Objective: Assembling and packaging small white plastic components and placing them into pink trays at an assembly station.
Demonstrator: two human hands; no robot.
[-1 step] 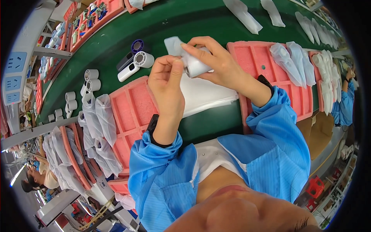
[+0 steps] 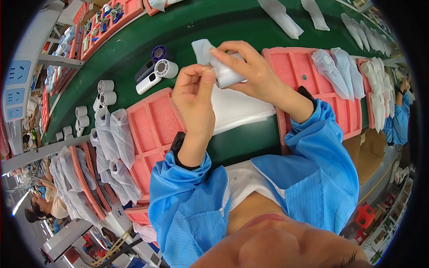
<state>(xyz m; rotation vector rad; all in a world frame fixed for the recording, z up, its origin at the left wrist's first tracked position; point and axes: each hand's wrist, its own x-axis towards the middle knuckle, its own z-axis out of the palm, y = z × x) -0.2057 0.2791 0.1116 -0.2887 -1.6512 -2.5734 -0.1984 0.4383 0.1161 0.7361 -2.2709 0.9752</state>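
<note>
Above a stack of white sheets [image 2: 243, 109], my right hand [image 2: 254, 67] is wrapped round a white handheld fan [image 2: 229, 77] in a thin, translucent wrapping sheet. Most of the fan is hidden by the wrap and the fingers. A loose flap of the wrapping sheet [image 2: 203, 50] sticks up at its far left end. My left hand [image 2: 194, 100] is closed in a pinch at the left edge of the bundle, thumb against forefinger. Bare handheld fans, one white [image 2: 154, 78] and one dark [image 2: 152, 62], lie on the green bench beyond my left hand.
Pink compartment trays stand left [image 2: 149, 129] and right [image 2: 292, 67]; wrapped fans [image 2: 120, 136] lie at the left one, more [image 2: 342, 71] on the right one. Several white fans [image 2: 106, 91] stand farther left. Wrapped pieces [image 2: 281, 18] lie across the green bench [image 2: 214, 22].
Both hands keep their hold. My left hand and the sheet's flap have shifted very slightly to the right; the rest looks the same.
</note>
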